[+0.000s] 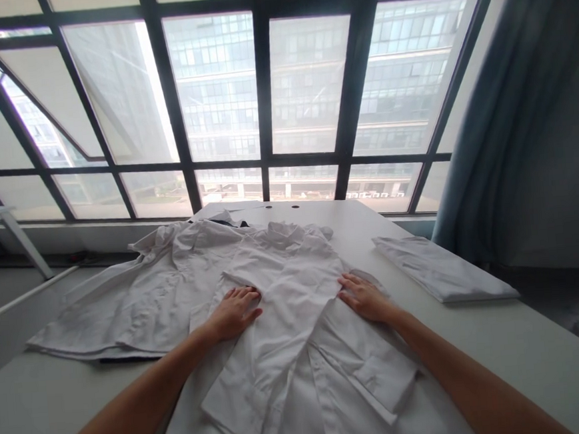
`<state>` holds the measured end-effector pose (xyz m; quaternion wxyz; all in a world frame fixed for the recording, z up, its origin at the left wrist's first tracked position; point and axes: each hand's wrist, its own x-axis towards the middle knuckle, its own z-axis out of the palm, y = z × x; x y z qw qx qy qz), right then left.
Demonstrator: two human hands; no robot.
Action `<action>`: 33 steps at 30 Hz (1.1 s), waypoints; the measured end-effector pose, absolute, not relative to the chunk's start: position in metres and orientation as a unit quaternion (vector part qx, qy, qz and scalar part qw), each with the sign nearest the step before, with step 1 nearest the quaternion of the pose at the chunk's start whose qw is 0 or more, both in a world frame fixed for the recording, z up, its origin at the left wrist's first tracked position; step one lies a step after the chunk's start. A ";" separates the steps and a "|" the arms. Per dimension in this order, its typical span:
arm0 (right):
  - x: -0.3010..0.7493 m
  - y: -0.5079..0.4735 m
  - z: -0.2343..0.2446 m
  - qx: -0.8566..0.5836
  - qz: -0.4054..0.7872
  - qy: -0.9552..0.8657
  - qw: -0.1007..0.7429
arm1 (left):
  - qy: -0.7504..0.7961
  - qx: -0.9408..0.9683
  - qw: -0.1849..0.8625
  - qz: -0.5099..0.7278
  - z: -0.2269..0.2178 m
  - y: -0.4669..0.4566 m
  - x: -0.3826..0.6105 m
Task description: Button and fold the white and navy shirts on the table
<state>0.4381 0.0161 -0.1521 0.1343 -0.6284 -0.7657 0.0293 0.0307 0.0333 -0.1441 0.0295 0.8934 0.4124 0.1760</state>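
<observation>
At the far left a loose white garment (140,302) lies spread and rumpled on the table (531,358), and its near edge reaches the shirt we are working on. Our left hand (234,313) lies palm down with fingers spread on the left side of the white shirt (292,290). It grasps nothing and its fingertips point inward. The shirt lies straight ahead of us, collar toward the window (309,82), and the sleeves appear folded in over the body with the cuffs toward us. Our right hand (363,298) mirrors the left on the shirt's right side, likewise flat, open and holding nothing. The shirt thus sits under and between both hands, with the collar beyond our fingertips and the lower part nearer us than our wrists. To flatten these folds well, we judge that both palms should press evenly and slide along the fold lines rather than across them. That way the sleeves stay square and no new crease is pushed in. Further right, well apart from our right hand, a folded white garment (441,272) rests near the table's edge, with a blue-grey curtain (513,126) hanging beyond it.
</observation>
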 end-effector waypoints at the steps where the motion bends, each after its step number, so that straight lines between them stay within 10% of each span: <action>1: 0.438 0.016 -0.151 -0.626 0.028 -0.768 0.133 | 0.412 0.895 0.031 0.169 -0.145 0.034 0.030; 24: 0.431 -0.014 -0.120 -0.630 0.028 -0.774 0.051 | 0.413 0.906 0.092 -0.021 -0.105 0.002 0.020; 33: 0.414 0.040 -0.104 -0.660 -0.045 -0.748 0.048 | 0.201 0.969 0.080 0.117 -0.095 -0.044 0.089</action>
